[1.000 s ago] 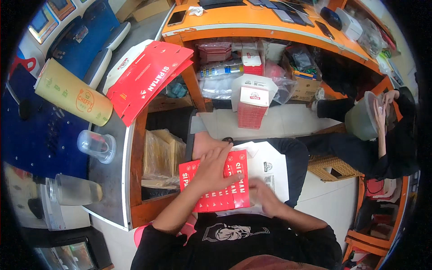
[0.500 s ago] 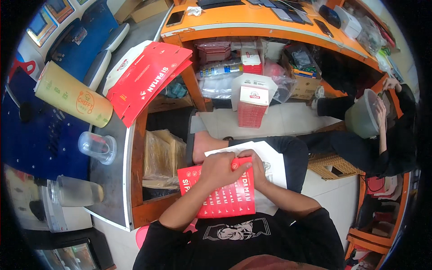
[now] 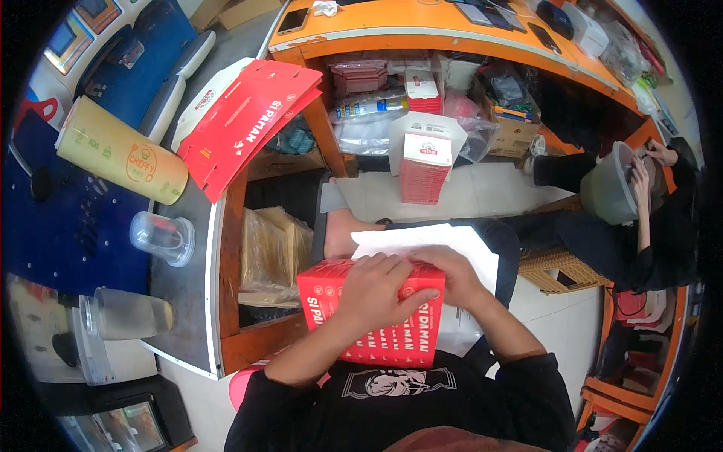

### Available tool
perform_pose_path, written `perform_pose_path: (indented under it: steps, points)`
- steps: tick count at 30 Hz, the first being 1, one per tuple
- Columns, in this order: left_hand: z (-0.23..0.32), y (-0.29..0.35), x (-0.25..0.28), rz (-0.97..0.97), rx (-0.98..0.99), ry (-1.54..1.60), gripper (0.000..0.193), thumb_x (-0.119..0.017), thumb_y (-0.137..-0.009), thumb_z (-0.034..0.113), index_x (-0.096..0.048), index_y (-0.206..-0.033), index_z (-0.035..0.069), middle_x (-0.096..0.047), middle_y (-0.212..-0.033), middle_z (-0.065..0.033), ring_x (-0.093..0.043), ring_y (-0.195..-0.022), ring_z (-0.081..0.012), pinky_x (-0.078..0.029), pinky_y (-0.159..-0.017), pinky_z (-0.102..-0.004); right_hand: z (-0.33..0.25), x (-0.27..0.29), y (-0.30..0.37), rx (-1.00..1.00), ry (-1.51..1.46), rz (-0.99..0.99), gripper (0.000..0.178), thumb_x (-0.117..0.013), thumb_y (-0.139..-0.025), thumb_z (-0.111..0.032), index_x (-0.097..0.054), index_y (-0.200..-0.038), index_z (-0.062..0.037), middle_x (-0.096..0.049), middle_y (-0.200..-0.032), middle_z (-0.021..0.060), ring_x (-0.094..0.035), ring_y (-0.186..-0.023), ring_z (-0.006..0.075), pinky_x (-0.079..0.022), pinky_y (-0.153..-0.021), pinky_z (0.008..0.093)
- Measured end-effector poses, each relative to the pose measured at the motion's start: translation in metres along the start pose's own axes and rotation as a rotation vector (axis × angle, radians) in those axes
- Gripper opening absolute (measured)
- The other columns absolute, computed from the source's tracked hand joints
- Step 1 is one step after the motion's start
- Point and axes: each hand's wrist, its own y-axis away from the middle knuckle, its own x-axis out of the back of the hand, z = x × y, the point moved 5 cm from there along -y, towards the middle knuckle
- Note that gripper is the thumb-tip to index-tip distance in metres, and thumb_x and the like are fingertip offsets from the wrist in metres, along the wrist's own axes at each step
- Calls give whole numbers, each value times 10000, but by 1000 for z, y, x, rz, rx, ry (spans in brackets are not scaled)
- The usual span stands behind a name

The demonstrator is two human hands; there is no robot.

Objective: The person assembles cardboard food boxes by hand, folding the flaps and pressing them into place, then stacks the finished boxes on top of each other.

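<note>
Head view: the step in hand looks like folding a flat red printed cardboard carton (image 3: 369, 316) into a box shape on the person's lap, near and centre. The next move would likely call for pressing the far white flap (image 3: 422, 239) down. The left hand (image 3: 374, 290) lies palm-down, fingers spread, clamped over the carton's top edge; the right hand (image 3: 456, 275) grips its right corner, fingers curled.
</note>
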Motion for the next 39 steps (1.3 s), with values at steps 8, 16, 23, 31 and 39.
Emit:
perform_pose_path:
  steps: [8, 16, 23, 31, 39]
  points:
    - [-41, -47, -65, -57, 172, -25, 484, -621, -964, 466, -704, -817, 12, -699, -831, -212, -676, -793, -395, -514, -733, -495, 65, -7, 16, -320, -119, 92, 205, -748, -884, -66, -747, -1088, -47, -755, -974, 135, -742, -885, 266, -571, -796, 336]
    - [-31, -41, -52, -120, 201, -46, 528, -599, -969, 509, -721, -881, 2, -713, -872, -217, -686, -829, -411, -523, -757, -509, 65, -4, 14, -293, -154, 80, 200, -732, -891, -68, -747, -1088, -36, -753, -982, 142, -737, -887, 268, -569, -793, 344]
    - [-65, -23, 69, 94, 90, 139, 600, -907, -730, 376, -681, -1164, 28, -635, -1253, -215, -609, -1208, -385, -469, -1042, -446, -12, 69, -1, 19, 83, 214, 288, -802, -771, -110, -752, -1037, -12, -753, -1078, 154, -728, -1056, 333, -574, -934, 388]
    - [-138, 23, -7, -174, 318, 1292, 1544, -1035, -502, 405, -44, -1653, 129, -249, -1665, -137, -305, -1504, -264, -289, -1191, -421, -49, 112, 7, 341, 458, 261, 302, -788, -748, -164, -760, -1023, -43, -732, -1135, 149, -700, -1101, 380, -548, -977, 496]
    - [-141, 35, -63, -143, 479, 1527, 1123, -989, -559, 178, -423, -1508, -21, -619, -1388, -108, -591, -1275, -234, -454, -1082, -391, -67, 116, 12, 346, 441, 257, 348, -825, -726, -165, -735, -1041, -49, -723, -1159, 161, -689, -1130, 369, -550, -962, 488]
